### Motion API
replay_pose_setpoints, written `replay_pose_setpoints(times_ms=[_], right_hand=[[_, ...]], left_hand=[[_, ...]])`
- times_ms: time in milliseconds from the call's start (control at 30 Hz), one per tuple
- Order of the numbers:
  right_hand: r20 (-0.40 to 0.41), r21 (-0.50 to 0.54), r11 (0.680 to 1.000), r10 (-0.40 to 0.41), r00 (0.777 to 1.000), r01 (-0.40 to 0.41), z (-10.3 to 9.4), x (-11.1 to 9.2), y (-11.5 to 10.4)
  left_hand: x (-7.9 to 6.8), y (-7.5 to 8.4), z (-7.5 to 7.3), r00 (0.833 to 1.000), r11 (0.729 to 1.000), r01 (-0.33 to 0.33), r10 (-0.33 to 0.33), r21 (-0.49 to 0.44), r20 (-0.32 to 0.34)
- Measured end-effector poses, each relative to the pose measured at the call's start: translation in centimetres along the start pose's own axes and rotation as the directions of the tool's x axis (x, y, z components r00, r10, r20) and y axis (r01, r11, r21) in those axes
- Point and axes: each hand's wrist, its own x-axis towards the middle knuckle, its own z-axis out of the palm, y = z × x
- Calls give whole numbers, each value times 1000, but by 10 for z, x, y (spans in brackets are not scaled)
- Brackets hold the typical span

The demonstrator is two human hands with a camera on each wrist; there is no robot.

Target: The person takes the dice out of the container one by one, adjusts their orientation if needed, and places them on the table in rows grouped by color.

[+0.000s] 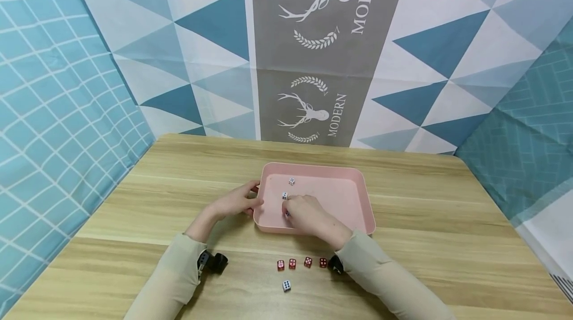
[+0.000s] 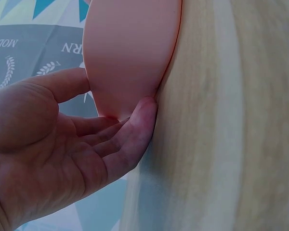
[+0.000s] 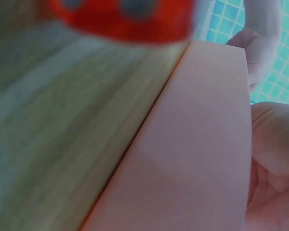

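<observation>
The right hand [image 1: 306, 213] reaches down into the pink tray [image 1: 329, 185], and its own back hides most of its fingers, so I can't tell if it is pinching something or just touching. The left hand [image 1: 234, 203] grips the left end of the tray, thumb at the rim and fingers bent against the outside. The tray sits on the wooden counter [image 1: 438, 240], around the middle from side to side and not far from the far edge. I can count three white dice [image 1: 292, 181] inside it, and one of them is partly covered by the right fingers; more could be hidden under that hand. Closer to the near edge, which is cut off, four red dice [image 1: 292, 263] stand in a row, with one lone white die [image 1: 286, 285] just nearer than they are. In the right wrist view a red die fills the top, blurry and cut off, and the tray's wall hides the fingertips. Behind the far edge hangs a gray panel [image 1: 268, 51] with two deer heads. The word MODERN can be read on the lower part; the same word higher up runs off the top.
</observation>
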Motion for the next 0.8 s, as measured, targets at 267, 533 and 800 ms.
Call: replay_pose_setpoints(times_ms=[267,533,800], right_hand=[[-9,32,999,-1,1000,1,-9,-11,-3],[-50,89,996,24,998,-19,-17,-28,-4],[-126,76,996,-30,992,40,-24,-43,-5]], left_hand=[[1,-1,0,1000,1000,-1,1,-17,5],[2,0,0,1000,1000,0,0,9,2],[1,-2,0,1000,1000,-1,1,0,1]])
